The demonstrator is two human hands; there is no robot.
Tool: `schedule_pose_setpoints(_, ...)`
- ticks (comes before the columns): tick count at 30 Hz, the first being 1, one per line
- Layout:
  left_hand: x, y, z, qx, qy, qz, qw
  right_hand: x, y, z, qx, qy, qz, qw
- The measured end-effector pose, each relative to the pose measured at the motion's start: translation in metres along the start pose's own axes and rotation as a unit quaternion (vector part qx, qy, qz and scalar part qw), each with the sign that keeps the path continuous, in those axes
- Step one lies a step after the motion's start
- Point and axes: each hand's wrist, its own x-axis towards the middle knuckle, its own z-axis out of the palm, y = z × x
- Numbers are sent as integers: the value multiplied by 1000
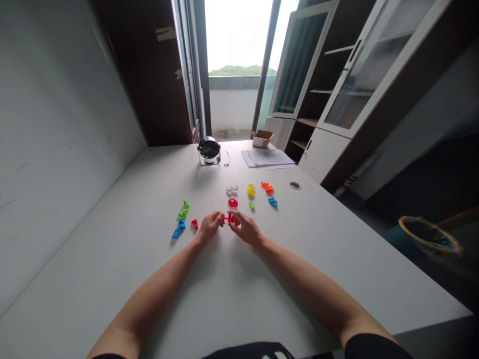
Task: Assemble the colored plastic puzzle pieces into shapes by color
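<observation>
Both hands meet over the white table, each pinching a small red plastic piece (pixel 229 218). My left hand (pixel 210 224) is closed on its left end, and my right hand (pixel 245 227) grips the right side; whether it is one piece or two joined is too small to tell. Just beyond my fingers lies another red plastic piece (pixel 232 203). Left of my left hand is a small red piece (pixel 194 224), with blue pieces (pixel 178 229) and green pieces (pixel 183 211) beside it.
Farther out are white pieces (pixel 232 190), yellow pieces (pixel 251 190), orange pieces (pixel 267 188), a blue piece (pixel 273 202) and a green piece (pixel 252 206). Behind stand a round black-and-silver device (pixel 208 151), papers (pixel 267 157) and a cardboard box (pixel 261 141). A cable hole (pixel 295 185) pierces the table (pixel 112 259).
</observation>
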Motion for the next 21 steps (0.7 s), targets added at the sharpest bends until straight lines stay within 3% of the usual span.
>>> schedule_pose_setpoints(12,0,0,1,-15,-3,-3,1000,1,-2,-1,4,18,-8,1000)
schedule_pose_setpoints(21,2,-3,1,-51,-7,0,999,4,-1,-1,-2,52,39,998)
